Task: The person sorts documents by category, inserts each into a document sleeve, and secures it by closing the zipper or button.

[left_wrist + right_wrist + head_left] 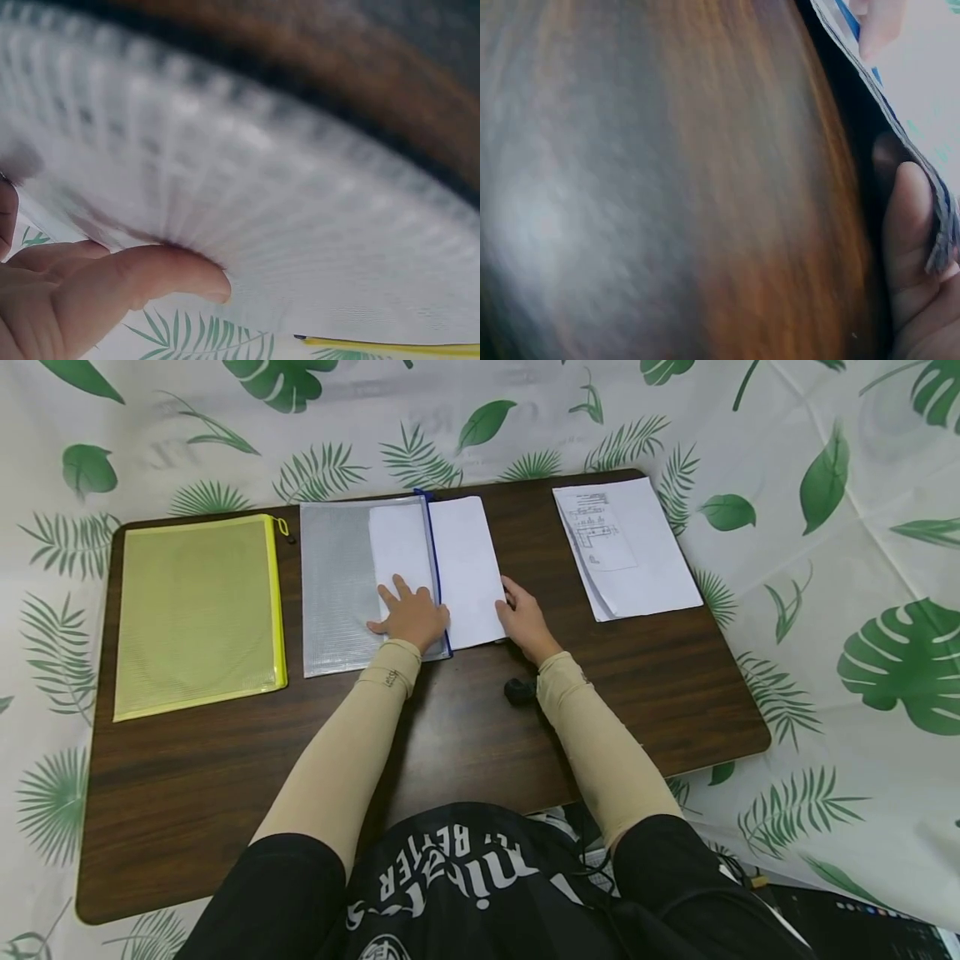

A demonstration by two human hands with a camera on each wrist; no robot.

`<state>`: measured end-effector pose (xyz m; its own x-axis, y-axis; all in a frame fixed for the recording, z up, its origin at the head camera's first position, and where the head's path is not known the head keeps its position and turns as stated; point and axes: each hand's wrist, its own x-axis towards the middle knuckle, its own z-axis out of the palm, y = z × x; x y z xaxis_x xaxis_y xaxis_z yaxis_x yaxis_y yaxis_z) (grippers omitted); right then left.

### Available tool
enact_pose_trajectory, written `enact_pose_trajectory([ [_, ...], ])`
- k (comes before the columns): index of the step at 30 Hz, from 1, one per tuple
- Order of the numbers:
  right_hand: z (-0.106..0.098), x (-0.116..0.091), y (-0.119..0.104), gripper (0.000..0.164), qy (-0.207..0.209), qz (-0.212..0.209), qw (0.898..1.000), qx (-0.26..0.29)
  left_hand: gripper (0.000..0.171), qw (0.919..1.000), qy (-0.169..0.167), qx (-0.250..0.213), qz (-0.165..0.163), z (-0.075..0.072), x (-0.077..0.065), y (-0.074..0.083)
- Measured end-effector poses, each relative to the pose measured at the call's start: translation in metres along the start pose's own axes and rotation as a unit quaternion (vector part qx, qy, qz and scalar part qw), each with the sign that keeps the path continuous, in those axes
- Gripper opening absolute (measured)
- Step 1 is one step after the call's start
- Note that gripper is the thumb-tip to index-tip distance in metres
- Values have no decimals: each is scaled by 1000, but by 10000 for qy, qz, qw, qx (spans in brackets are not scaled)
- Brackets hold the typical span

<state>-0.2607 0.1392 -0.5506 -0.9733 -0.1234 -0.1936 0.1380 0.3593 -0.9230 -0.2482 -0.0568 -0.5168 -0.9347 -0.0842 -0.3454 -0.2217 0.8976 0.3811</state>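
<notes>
A clear mesh zip pouch [333, 593] with a blue zip edge lies at the middle of the table. A stack of white paper [467, 568] sits partly inside it and sticks out past the blue edge on the right. My left hand [412, 614] rests on the pouch near that edge, fingers spread; its thumb lies against the mesh in the left wrist view. With thumb and fingers my right hand [527, 622] grips the right edge of the paper stack. The right wrist view shows the thumb against the layered sheet edges; its other fingers are mostly hidden.
On the left lies a yellow mesh zip pouch [198, 618]. More paper sheets [645, 552], the top one printed, lie at the right back. A small black object [519, 692] is beside the right wrist on the brown table [465, 735].
</notes>
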Motion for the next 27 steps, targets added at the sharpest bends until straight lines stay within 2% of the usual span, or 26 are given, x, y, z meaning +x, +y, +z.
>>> enact_pose_trajectory([
  [7,-4,-3,-2,57,-275,136,9995,-19,63,10000,0,3,-9,1,2,-1],
  [27,0,-4,1,58,-193,332,9992,133,65,9999,105,-43,5,4,4,-1],
])
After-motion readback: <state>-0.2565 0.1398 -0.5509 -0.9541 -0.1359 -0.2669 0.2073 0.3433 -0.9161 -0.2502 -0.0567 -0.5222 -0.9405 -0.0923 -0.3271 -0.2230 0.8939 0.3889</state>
